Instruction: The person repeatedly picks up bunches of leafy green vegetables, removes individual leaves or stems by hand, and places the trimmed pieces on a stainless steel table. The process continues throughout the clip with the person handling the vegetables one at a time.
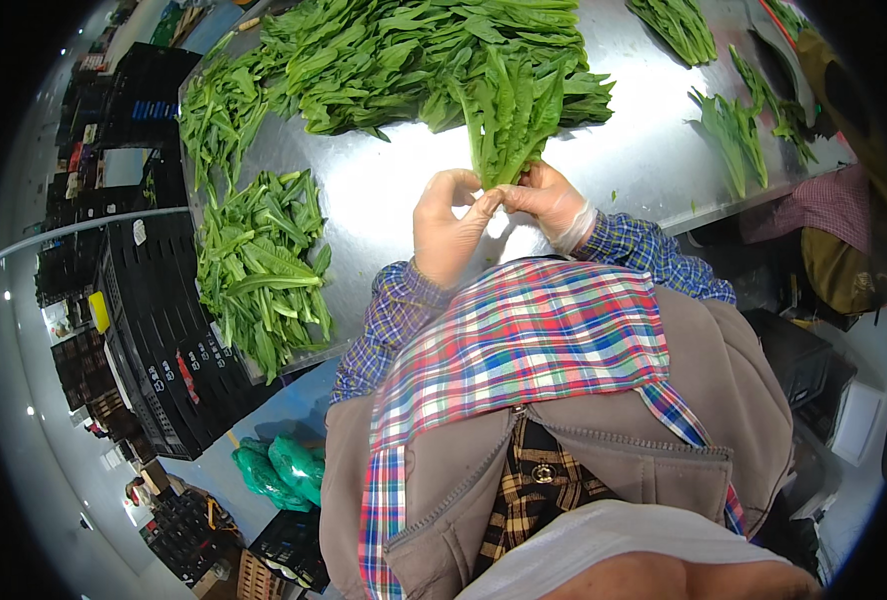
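Both of my hands, in thin clear gloves, meet at the stem end of a leafy green lettuce head (515, 120). My left hand (451, 225) pinches its base from the left, thumb and fingers together. From the right, my right hand (552, 202) grips the same base, the two thumbs nearly touching. The leaves point away from me above the metal table (368, 202). Right behind them lies a large pile of long leafy greens (383, 67). Nearer, at the table's left edge, is a heap of loose leaves (263, 277).
More loose leaves (226, 112) lie at the far left corner. A bunch of greens (676, 30) and a smaller bunch (732, 135) lie on the right, near another person's sleeve (837, 202). Stacked black plastic crates (166, 330) stand left of the table; green plastic bags (282, 469) are on the floor.
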`<state>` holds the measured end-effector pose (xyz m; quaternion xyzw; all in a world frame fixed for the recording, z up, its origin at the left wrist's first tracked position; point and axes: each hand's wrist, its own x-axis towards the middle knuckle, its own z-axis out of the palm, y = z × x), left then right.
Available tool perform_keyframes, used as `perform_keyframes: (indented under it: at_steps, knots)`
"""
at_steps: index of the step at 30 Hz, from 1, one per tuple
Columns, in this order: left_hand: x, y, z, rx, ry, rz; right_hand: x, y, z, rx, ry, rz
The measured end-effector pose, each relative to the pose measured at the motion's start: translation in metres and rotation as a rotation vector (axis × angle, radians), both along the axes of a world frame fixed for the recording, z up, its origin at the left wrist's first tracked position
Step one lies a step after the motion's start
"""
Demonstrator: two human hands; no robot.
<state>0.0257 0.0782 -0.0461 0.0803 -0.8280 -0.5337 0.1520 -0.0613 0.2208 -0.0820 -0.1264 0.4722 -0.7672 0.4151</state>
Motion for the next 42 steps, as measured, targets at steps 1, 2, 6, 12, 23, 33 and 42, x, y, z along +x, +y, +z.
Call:
perform_keyframes:
  at_steps: [1,2,6,12,23,33,42]
  knots:
    - [0.0,0.0,0.001,0.022,-0.025,0.0,0.001,0.0,-0.002,-0.057,0.013,-0.02]
    - [-0.001,0.0,0.001,0.037,-0.033,-0.006,0.002,-0.001,-0.003,-0.073,0.017,-0.054]
    - [-0.001,-0.001,-0.002,0.093,-0.078,0.008,0.003,-0.003,-0.007,0.022,0.058,-0.091]
    - [-0.001,-0.002,-0.004,0.112,-0.003,-0.005,0.001,0.001,-0.004,-0.072,-0.009,0.005]
    - [-0.002,-0.006,-0.003,0.414,-0.111,-0.047,-0.001,0.001,-0.01,-0.108,-0.093,0.081]
    - [0.002,0.002,-0.002,0.417,0.104,-0.018,-0.008,-0.001,-0.02,-0.495,-0.694,0.113]
    - [0.023,-0.052,0.021,0.338,0.41,0.271,-0.023,0.009,-0.015,-0.545,-0.484,0.036]
